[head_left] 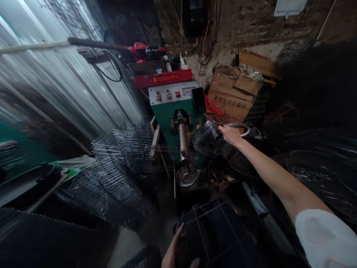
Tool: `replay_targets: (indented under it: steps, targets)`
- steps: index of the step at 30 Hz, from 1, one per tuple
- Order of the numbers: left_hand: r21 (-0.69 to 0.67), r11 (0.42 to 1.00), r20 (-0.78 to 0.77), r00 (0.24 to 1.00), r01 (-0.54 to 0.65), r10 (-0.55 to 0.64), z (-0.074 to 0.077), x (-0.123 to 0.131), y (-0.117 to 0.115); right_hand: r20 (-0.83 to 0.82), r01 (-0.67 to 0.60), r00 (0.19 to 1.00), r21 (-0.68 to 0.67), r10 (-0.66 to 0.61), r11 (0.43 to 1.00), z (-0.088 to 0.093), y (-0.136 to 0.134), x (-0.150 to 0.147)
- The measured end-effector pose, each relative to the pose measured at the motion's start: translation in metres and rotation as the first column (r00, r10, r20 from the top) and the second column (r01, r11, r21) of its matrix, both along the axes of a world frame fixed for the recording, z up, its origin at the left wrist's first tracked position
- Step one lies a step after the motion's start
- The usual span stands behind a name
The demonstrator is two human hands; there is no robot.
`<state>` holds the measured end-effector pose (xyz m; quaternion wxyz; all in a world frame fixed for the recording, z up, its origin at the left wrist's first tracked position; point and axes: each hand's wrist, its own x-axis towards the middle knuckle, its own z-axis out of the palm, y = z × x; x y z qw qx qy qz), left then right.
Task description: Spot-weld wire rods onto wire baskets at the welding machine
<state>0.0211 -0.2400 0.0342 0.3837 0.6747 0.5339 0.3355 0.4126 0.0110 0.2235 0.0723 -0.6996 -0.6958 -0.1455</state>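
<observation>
My left hand (173, 248) is at the bottom centre, its thumb along the left edge of a wire grid (200, 222) over dark clothing. The thumb and one fingertip show; the hand appears to grip the grid's near edge. My right hand (231, 134) reaches out to the right of a green machine (164, 116), fingers drawn together beside a stack of bent wire pieces (206, 138). What lies between those fingers is too small to make out. A metal arm (183, 143) juts from the machine toward me, above a shiny metal bowl (186, 176).
Stacked wire racks (119, 156) stand left of the machine. A white-rimmed container (245, 129) is just beyond my right hand, in front of a cardboard box (231, 95). A phone (198, 99) leans at the machine's upper right. Loose metal pieces (312, 175) fill a dark tub at right.
</observation>
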Motion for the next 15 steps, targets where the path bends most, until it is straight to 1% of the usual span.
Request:
replay_targets:
  steps: [3,5,6,8,9,10,11,12,13,14,15]
  targets:
    - [0.029,0.998,-0.033,0.998,0.060,-0.059,0.018,0.000,0.008,0.037,-0.069,0.997,-0.022,0.069,0.997,0.000,-0.034,-0.007]
    - [-0.002,0.997,-0.069,0.995,0.071,-0.071,0.024,-0.001,0.014,0.062,-0.129,0.990,-0.024,0.130,0.991,0.006,-0.066,-0.012]
    - [-0.022,0.998,-0.069,0.995,0.063,-0.065,0.024,-0.001,0.015,0.063,-0.174,0.983,-0.003,0.173,0.985,0.011,-0.085,-0.014]
    - [-0.058,0.997,-0.037,0.998,0.044,-0.046,0.023,0.000,0.016,0.008,-0.291,0.957,0.104,0.291,0.951,0.028,-0.125,-0.014]
    - [-0.069,0.997,-0.014,0.999,0.034,-0.035,0.023,0.001,0.014,-0.064,-0.338,0.933,0.188,0.355,0.922,0.038,-0.145,-0.013]
    - [-0.074,0.997,0.009,1.000,0.020,-0.019,0.022,0.002,0.012,-0.168,-0.357,0.897,0.272,0.410,0.894,0.046,-0.162,-0.010]
    - [-0.074,0.997,0.036,0.999,0.005,-0.002,0.021,0.004,0.010,-0.303,-0.337,0.844,0.344,0.443,0.877,0.051,-0.177,-0.008]
    - [-0.073,0.997,0.070,0.997,-0.010,0.016,0.021,0.006,0.008,-0.454,-0.284,0.767,0.393,0.453,0.875,0.051,-0.190,-0.005]
    - [-0.079,0.996,0.114,0.993,-0.028,0.036,0.020,0.008,0.005,-0.607,-0.224,0.666,0.392,0.434,0.892,0.045,-0.199,-0.004]
    - [-0.099,0.994,0.167,0.984,-0.047,0.063,0.019,0.010,0.003,-0.738,-0.174,0.556,0.346,0.382,0.922,0.032,-0.206,-0.004]
    - [-0.135,0.989,0.226,0.970,-0.063,0.093,0.017,0.013,0.001,-0.838,-0.152,0.454,0.263,0.303,0.953,0.012,-0.211,-0.007]
